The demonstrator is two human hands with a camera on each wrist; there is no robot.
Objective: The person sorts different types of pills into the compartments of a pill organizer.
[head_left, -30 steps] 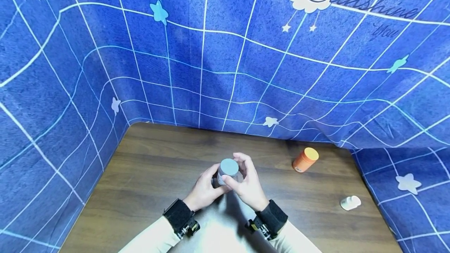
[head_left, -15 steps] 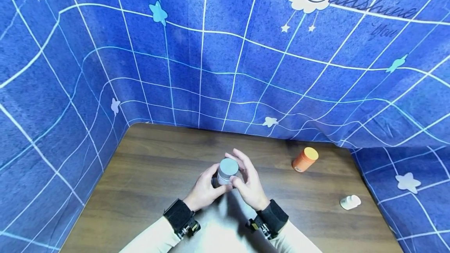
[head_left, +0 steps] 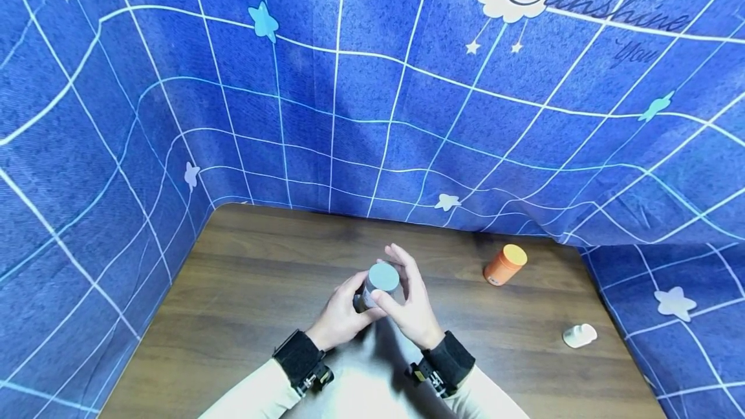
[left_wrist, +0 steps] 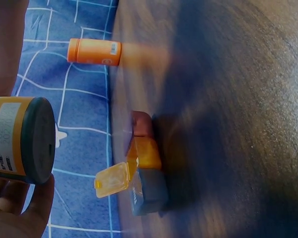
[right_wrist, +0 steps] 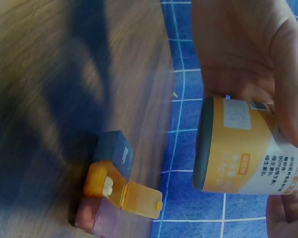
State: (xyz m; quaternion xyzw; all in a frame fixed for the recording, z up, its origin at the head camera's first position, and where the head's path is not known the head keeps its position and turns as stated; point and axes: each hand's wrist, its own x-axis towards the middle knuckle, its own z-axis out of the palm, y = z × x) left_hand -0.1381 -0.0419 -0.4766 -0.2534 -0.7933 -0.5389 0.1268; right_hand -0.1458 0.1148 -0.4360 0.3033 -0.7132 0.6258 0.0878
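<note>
L hand (head_left: 342,313) + R hand (head_left: 412,308) gripping vitamin btl (head_left: 383,275) above tbl (head_left: 268,257).
Orange btl (head_left: 505,266), sm. white btl (head_left: 579,335) sitting off R; hands mostly hiding pillbox (right_wrist: 95,179) in head view, R wrist view showing white pills (right_wrist: 108,186) inside.

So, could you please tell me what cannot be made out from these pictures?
Jar: top end cut off by the frame edge in both wrist views.
White bottle: any lettering is too small in the head view.
Three-part box: mostly behind the left hand, right hand and jar, head view.
White pieces inside it: too small to count, right wrist view.
</note>
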